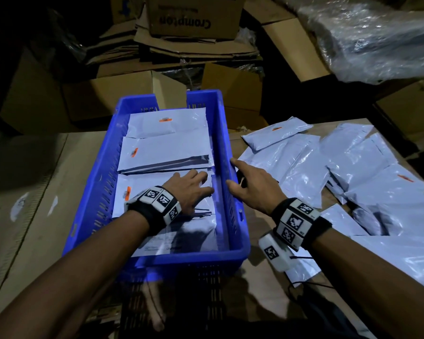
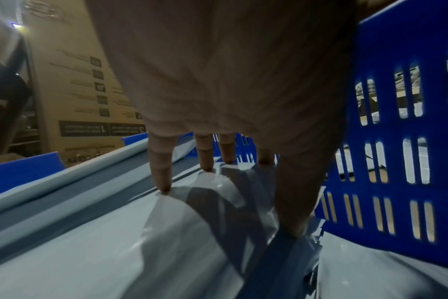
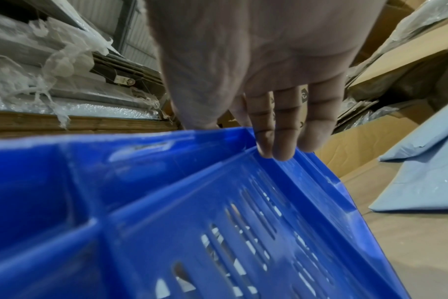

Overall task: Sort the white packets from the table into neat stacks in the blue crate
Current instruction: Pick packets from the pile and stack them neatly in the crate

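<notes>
- Left hand [image 1: 190,189] is down inside the blue slotted plastic crate [image 1: 101,182], fingers spread and straight, pressing flat on the near stack of white plastic mailer packets [image 1: 132,204]. Not gripping anything, just pushing down.
- Left wrist view backs that up: the fingertips [image 2: 164,188] dig into the glossy top packet [image 2: 115,242] and the thumb sits on a grey flap strip right by the crate's side wall [image 2: 386,161].
- Right hand [image 1: 251,184] is outside the crate on its right rim, fingers stretched out and relaxed, index lying along the edge. From the right wrist cam the fingers [image 3: 281,129] touch the rim [image 3: 269,157] without curling round it, so it's released, nothing held.
- Inside the crate you can see roughly three piles in a row: one at the far end with an orange sticker [image 1: 165,119], a middle pile [image 1: 167,155], and the near one under the hand.
- Loose white packets [image 1: 328,167] are scattered in an overlapping mess on the brown cardboard-covered table [image 1: 34,192], all to the right of the crate.
- Both wrists wear black bands with black-and-white square marker tags [image 1: 295,221].
- Behind it all: stacked brown cardboard boxes [image 1: 191,18], one printed "Crompton", plus a crinkly clear plastic sheet [image 1: 377,37] upper right.
</notes>
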A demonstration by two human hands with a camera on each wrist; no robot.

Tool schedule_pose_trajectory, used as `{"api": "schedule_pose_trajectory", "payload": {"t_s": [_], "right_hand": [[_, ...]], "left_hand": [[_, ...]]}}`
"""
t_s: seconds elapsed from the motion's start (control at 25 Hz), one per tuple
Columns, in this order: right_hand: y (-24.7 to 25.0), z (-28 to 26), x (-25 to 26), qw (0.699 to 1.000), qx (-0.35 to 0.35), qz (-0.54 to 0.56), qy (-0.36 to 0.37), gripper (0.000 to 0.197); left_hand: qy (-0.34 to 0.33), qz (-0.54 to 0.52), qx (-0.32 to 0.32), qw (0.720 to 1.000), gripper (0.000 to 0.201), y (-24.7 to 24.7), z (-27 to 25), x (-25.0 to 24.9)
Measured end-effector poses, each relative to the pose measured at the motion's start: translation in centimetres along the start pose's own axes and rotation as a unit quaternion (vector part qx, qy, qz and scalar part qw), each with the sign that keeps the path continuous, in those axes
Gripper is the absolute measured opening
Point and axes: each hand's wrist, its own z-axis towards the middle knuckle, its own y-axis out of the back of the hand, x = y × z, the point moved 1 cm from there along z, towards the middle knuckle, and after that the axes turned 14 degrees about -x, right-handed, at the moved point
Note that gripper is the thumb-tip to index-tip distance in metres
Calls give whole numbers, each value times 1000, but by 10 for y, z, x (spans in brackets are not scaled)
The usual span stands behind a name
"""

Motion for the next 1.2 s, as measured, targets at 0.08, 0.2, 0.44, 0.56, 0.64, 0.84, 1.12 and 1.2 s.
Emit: {"api": "schedule_pose_trajectory", "payload": {"t_s": [0.08, 0.2, 0.44, 0.56, 0.64, 0.84, 1.12, 1.2], "right_hand": [[-1, 1, -2, 1000, -2, -2, 0, 61], [-1, 1, -2, 1000, -1, 0, 1, 61], [-7, -5, -9, 999, -15, 38, 6, 60], [0, -19, -18, 992, -43, 110, -33, 51], [13, -33, -31, 984, -73, 139, -79, 43], [67, -80, -84, 947, -210, 148, -195, 26], [118, -139, -184, 891, -273, 82, -355, 29], [125, -138, -217, 891, -250, 48, -377, 35]], "left_hand": [[3, -6, 1, 1000, 69, -1, 0, 1], [13, -28, 17, 999, 86, 2, 0, 2], [107, -128, -70, 983, 45, 56, -12, 8], [135, -131, -135, 973, 34, 100, -16, -3], [125, -143, -179, 965, 31, 130, -14, -18], [42, -114, -184, 975, 34, 172, 24, -79], [-43, -143, -105, 983, 41, 163, 118, -185], [-37, -169, -71, 982, 42, 149, 148, -211]]}}
